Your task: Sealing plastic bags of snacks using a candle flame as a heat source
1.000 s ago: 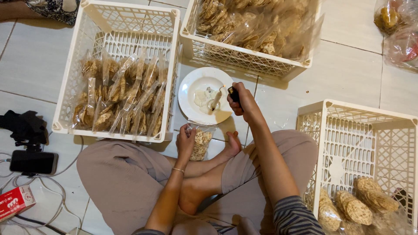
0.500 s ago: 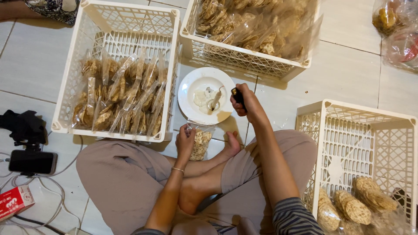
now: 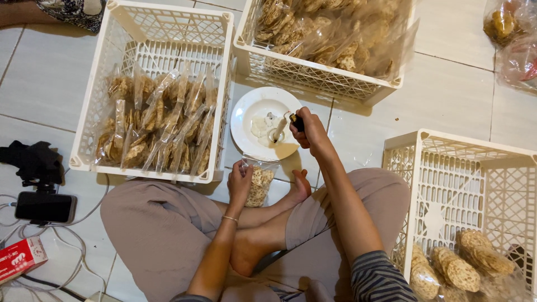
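Observation:
I sit cross-legged on a tiled floor. My left hand (image 3: 239, 182) holds a small clear bag of crackers (image 3: 259, 183) upright by its top, just in front of my foot. My right hand (image 3: 309, 132) grips a dark lighter (image 3: 296, 121) at the edge of a white plate (image 3: 250, 137). A short white candle (image 3: 279, 128) leans on the plate in a pool of wax, its tip close to the lighter.
A white crate (image 3: 100, 72) at left holds several sealed cracker bags. Another crate (image 3: 313, 84) behind the plate is full of bagged crackers. A third crate (image 3: 447, 184) at right holds round crackers. A phone (image 3: 45, 207), cables and a red box (image 3: 19, 258) lie far left.
My right hand with the lighter has shifted slightly left toward the candle on the plate. The left hand stays on the bag.

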